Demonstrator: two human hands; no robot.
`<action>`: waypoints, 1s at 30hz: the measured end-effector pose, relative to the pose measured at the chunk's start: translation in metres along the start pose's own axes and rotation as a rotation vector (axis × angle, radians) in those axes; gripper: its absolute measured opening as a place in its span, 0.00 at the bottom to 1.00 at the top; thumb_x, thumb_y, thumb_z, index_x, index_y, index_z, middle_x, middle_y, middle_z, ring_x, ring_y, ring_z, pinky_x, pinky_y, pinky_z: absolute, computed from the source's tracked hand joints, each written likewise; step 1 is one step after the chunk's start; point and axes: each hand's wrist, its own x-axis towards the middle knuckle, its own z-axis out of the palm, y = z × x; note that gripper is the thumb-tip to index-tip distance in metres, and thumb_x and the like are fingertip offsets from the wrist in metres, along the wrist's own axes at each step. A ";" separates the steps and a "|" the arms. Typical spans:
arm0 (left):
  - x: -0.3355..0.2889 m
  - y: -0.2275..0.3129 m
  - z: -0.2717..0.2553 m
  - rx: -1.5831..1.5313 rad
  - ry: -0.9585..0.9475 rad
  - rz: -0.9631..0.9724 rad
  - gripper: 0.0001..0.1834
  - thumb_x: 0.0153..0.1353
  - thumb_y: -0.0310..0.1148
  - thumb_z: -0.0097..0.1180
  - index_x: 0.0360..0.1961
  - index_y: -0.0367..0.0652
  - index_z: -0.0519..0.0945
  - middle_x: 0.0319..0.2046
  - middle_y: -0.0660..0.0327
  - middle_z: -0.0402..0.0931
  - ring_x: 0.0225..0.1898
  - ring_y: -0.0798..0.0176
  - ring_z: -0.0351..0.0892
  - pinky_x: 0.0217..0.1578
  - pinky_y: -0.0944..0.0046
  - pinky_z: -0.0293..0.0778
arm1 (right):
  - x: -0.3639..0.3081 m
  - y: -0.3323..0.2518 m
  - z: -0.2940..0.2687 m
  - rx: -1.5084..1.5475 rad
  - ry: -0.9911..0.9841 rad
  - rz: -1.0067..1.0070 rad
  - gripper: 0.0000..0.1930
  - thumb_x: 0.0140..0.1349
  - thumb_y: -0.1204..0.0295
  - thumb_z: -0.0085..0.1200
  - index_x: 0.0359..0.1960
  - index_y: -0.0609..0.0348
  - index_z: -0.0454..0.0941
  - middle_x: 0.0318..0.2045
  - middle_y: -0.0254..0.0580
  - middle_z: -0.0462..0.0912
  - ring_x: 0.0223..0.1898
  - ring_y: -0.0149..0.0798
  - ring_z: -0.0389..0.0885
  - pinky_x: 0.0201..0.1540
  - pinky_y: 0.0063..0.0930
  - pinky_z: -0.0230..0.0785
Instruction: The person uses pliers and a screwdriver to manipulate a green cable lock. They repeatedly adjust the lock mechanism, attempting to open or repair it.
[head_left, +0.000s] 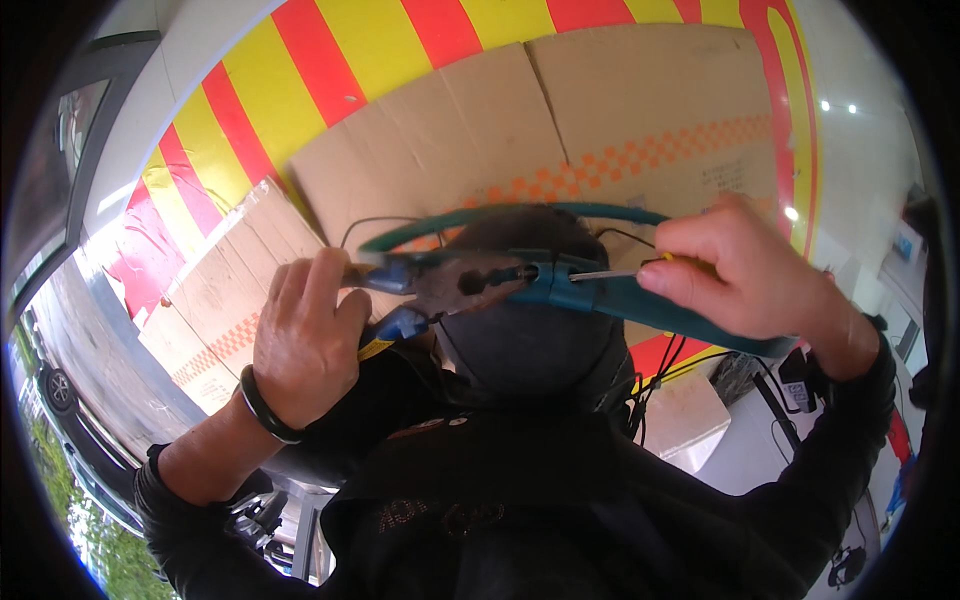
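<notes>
My left hand (305, 325) is closed round the handles of a pair of pliers (455, 287) with blue and yellow grips. Their worn jaws meet a small dark piece at a slot in a teal plastic part (640, 303). That part is long and curved, like a band with a second arm arching behind. My right hand (735, 270) grips a screwdriver (605, 274), whose handle is mostly hidden by the fingers. Its metal shaft points left, the tip at the teal part near the pliers' jaws. Beneath them lies a rounded black thing (530, 350).
Flattened cardboard (440, 140) covers the surface ahead, over a red and yellow striped sheet (365, 40). Thin black cables (655, 385) hang at the right beside a cardboard box (680, 425). Through an opening at the left, a parked car (85, 430) shows.
</notes>
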 end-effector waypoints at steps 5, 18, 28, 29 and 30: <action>-0.002 -0.003 0.006 -0.117 -0.031 -0.007 0.14 0.35 0.14 0.61 0.29 0.27 0.78 0.46 0.45 0.70 0.43 0.43 0.74 0.44 0.53 0.74 | -0.005 -0.011 0.023 -0.458 0.405 -0.232 0.18 0.49 0.68 0.71 0.21 0.60 0.70 0.18 0.43 0.69 0.18 0.46 0.69 0.20 0.37 0.57; 0.003 -0.001 0.006 -0.042 0.000 -0.001 0.10 0.40 0.18 0.58 0.28 0.31 0.79 0.44 0.46 0.71 0.43 0.47 0.74 0.45 0.54 0.73 | -0.012 -0.003 0.019 0.064 0.218 0.053 0.17 0.65 0.65 0.62 0.22 0.60 0.71 0.14 0.46 0.65 0.16 0.45 0.66 0.20 0.34 0.56; 0.004 0.000 0.003 -0.020 -0.009 0.001 0.09 0.41 0.18 0.58 0.28 0.31 0.79 0.44 0.46 0.70 0.44 0.45 0.74 0.46 0.53 0.73 | -0.014 0.003 0.031 0.416 0.131 0.192 0.16 0.69 0.68 0.57 0.26 0.63 0.69 0.18 0.37 0.62 0.19 0.27 0.60 0.23 0.26 0.52; 0.004 0.001 0.003 -0.021 -0.011 0.001 0.08 0.41 0.19 0.58 0.28 0.31 0.78 0.44 0.46 0.70 0.44 0.45 0.74 0.46 0.53 0.73 | -0.015 0.002 0.032 0.405 0.137 0.200 0.15 0.68 0.69 0.57 0.26 0.63 0.69 0.18 0.37 0.63 0.19 0.29 0.61 0.23 0.27 0.52; 0.005 0.001 0.003 -0.015 -0.004 0.000 0.08 0.41 0.18 0.58 0.28 0.31 0.78 0.44 0.46 0.70 0.44 0.45 0.74 0.46 0.53 0.73 | -0.016 0.000 0.033 0.393 0.145 0.200 0.15 0.68 0.69 0.57 0.26 0.64 0.69 0.18 0.38 0.63 0.19 0.31 0.62 0.23 0.28 0.53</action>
